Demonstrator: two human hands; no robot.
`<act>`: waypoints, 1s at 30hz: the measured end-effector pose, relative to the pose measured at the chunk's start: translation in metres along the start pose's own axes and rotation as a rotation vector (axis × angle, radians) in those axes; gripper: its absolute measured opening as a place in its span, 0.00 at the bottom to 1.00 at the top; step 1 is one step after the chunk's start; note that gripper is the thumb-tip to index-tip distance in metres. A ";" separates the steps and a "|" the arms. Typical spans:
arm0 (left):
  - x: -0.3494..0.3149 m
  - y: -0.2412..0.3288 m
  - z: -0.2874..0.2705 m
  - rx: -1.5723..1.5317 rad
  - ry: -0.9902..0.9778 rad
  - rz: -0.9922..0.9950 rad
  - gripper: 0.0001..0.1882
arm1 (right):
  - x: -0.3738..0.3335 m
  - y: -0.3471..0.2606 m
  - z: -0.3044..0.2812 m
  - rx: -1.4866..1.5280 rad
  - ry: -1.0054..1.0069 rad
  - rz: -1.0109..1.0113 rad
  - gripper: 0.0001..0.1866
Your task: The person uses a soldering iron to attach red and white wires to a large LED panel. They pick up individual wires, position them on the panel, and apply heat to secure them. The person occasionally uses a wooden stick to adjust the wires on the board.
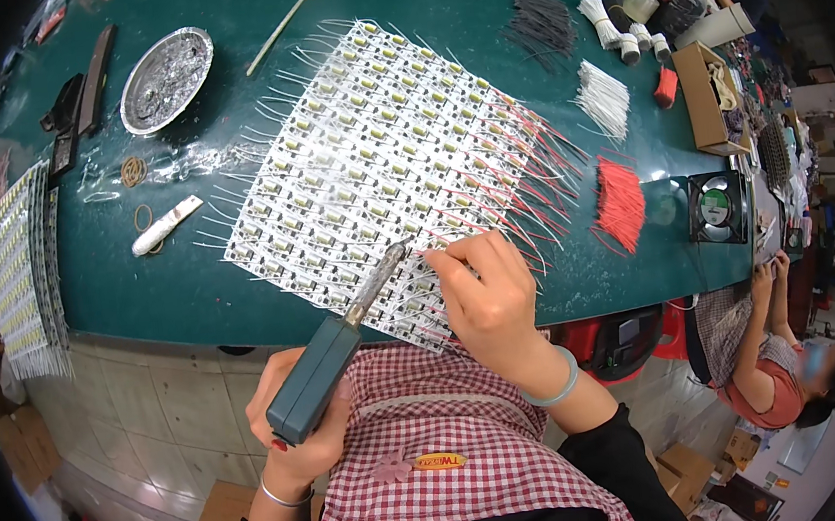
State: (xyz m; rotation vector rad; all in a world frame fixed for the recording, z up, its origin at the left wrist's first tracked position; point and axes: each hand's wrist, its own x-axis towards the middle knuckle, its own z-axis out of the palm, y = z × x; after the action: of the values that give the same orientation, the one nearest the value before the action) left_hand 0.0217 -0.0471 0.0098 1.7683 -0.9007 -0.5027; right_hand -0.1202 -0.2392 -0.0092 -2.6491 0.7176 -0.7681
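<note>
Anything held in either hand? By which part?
Left hand: soldering iron, by its green handle. Right hand: fingertips close over the board; too small to tell whether they pinch anything.

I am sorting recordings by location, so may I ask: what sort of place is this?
Probably an electronics assembly workshop: a circuit-board panel lies on the green table, the left hand grips what looks like a soldering iron, and a red wire bundle lies nearby.
</note>
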 end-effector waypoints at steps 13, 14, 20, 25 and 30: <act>-0.001 -0.001 0.002 -0.002 -0.025 0.008 0.11 | -0.002 0.000 0.004 0.020 -0.012 0.009 0.12; -0.001 -0.002 0.002 0.002 -0.030 0.016 0.11 | -0.002 0.000 0.004 0.019 -0.014 0.009 0.12; 0.000 -0.002 0.002 0.016 -0.040 0.009 0.12 | -0.001 0.000 0.004 0.006 -0.027 -0.012 0.12; 0.000 -0.002 0.001 0.018 -0.041 0.002 0.11 | 0.001 0.000 0.003 -0.010 -0.053 -0.025 0.11; -0.001 0.000 -0.003 0.084 -0.027 0.048 0.11 | 0.002 0.000 0.002 -0.026 -0.062 -0.041 0.11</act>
State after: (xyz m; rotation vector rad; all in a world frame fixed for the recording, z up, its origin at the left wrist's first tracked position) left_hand 0.0226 -0.0446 0.0108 1.8146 -0.9936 -0.4652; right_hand -0.1180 -0.2399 -0.0099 -2.7063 0.6631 -0.6880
